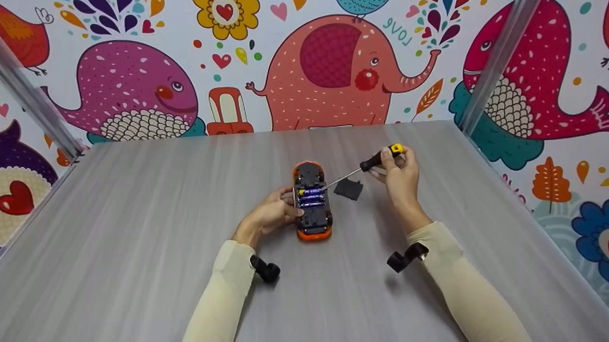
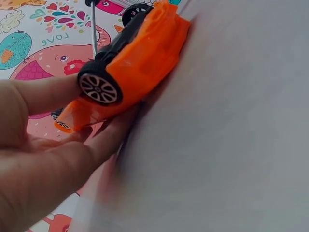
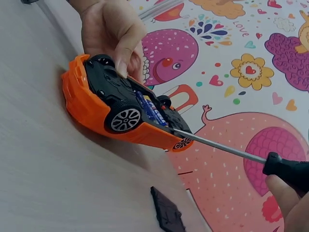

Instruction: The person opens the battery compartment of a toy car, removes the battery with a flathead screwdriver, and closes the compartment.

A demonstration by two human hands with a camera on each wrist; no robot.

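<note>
An orange toy car [image 1: 314,236] lies upside down, its black underside facing up, with several purple batteries [image 1: 312,197] in the uncovered compartment. My left hand [image 1: 271,213] grips the car by its left side, thumb on the underside; the left wrist view shows fingers beneath the orange body [image 2: 145,63]. In my right hand [image 1: 401,179] is a screwdriver [image 1: 373,162] with a black and yellow handle. Its metal shaft [image 3: 217,145] slants down to the compartment's edge beside the batteries. The tip's exact contact cannot be made out.
A small black battery cover [image 1: 348,189] lies on the grey wood-grain table [image 1: 145,226], right of the car. Printed panels with cartoon animals [image 1: 333,76] stand behind and at the sides, with metal posts [image 1: 495,71] at the corners. Each wrist carries a black camera mount [image 1: 266,270].
</note>
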